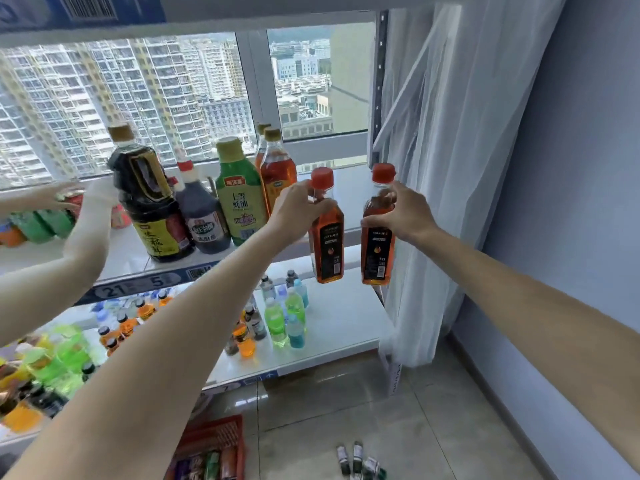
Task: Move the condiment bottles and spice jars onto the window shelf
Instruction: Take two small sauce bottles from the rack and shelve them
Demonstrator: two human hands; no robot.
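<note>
Red-cap bottles, two, held up in air by window shelf (332, 188). Left hand (298, 206) grips left bottle (326, 233) near neck. Right hand (401, 213) grips right bottle (378, 237) same way.

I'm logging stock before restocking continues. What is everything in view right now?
red-capped oil bottles: two, amber, held in the air at the shelf's right end
large soy sauce jug: one, dark, on the window shelf
vinegar bottle: one, dark, beside the jug
oyster sauce bottle: one, green
gold-capped oil bottles: two, amber, behind
drink bottles: many, green, blue, orange, lower shelf
red basket: one, floor
another person's arms: left
left hand, right hand: one bottle each
</note>
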